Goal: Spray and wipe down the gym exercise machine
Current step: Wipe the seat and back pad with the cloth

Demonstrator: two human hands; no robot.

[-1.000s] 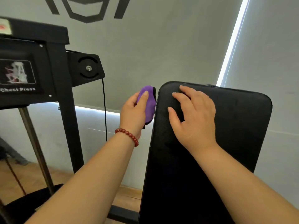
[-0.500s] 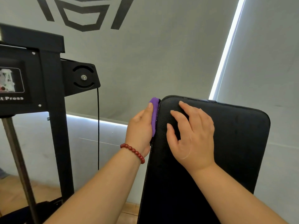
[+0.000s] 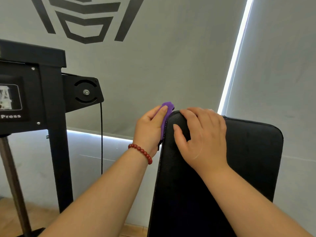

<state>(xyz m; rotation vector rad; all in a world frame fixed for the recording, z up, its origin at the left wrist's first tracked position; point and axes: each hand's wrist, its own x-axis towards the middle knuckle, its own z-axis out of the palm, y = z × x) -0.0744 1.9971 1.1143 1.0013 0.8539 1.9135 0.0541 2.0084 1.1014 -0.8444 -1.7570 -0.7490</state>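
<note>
A black padded backrest (image 3: 239,159) of the chest press machine rises in front of me, filling the lower right. My left hand (image 3: 148,130), with a red bead bracelet at the wrist, holds a purple cloth (image 3: 166,110) against the pad's upper left edge. The cloth is mostly hidden between palm and pad. My right hand (image 3: 203,135) lies flat on the pad's top left corner, fingers spread and reaching over the top edge.
The machine's black frame (image 3: 56,134) with a "Press" label (image 3: 11,100) and a pulley plate (image 3: 84,91) stands at left, a thin cable (image 3: 101,137) hanging from it. Grey blinds fill the background. Wooden floor shows at bottom left.
My left hand slid the cloth up the pad's left edge to the top corner. My right hand shifted up to the pad's top edge. My view tilted upward.
</note>
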